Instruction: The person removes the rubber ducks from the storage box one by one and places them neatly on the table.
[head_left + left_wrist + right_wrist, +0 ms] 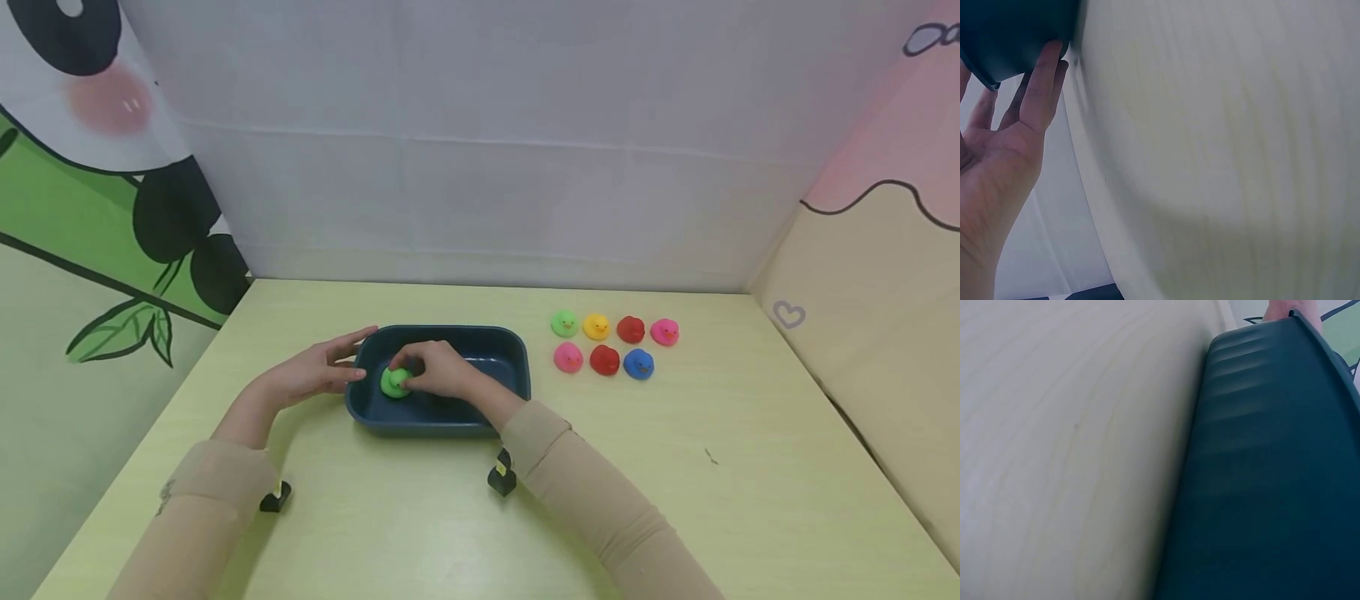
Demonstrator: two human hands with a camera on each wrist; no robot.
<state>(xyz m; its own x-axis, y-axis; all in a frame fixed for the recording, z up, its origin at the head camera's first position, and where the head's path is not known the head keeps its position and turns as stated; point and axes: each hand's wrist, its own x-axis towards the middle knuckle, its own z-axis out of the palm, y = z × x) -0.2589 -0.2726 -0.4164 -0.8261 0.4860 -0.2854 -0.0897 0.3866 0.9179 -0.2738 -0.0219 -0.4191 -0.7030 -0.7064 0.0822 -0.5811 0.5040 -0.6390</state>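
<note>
A dark teal rectangular basin (442, 429) sits on the table. Inside its left part, my right hand (438, 369) pinches a green rubber duck (393, 384) between thumb and fingers, close to the basin's floor. My left hand (318, 372) is at the basin's left end with fingers extended. In the left wrist view, the fingers (1038, 94) of that hand reach up to the basin's outer wall (1016, 37). The right wrist view is mostly filled by the basin's long side (1260, 469); the right hand and the duck are out of sight there.
Right of the basin lie several rubber ducks in two rows: green (565, 323), yellow (597, 326), red (631, 329) and pink (664, 332) behind; pink (567, 357), red (604, 360) and blue (639, 364) in front. A pale wall (487, 208) rises behind the table.
</note>
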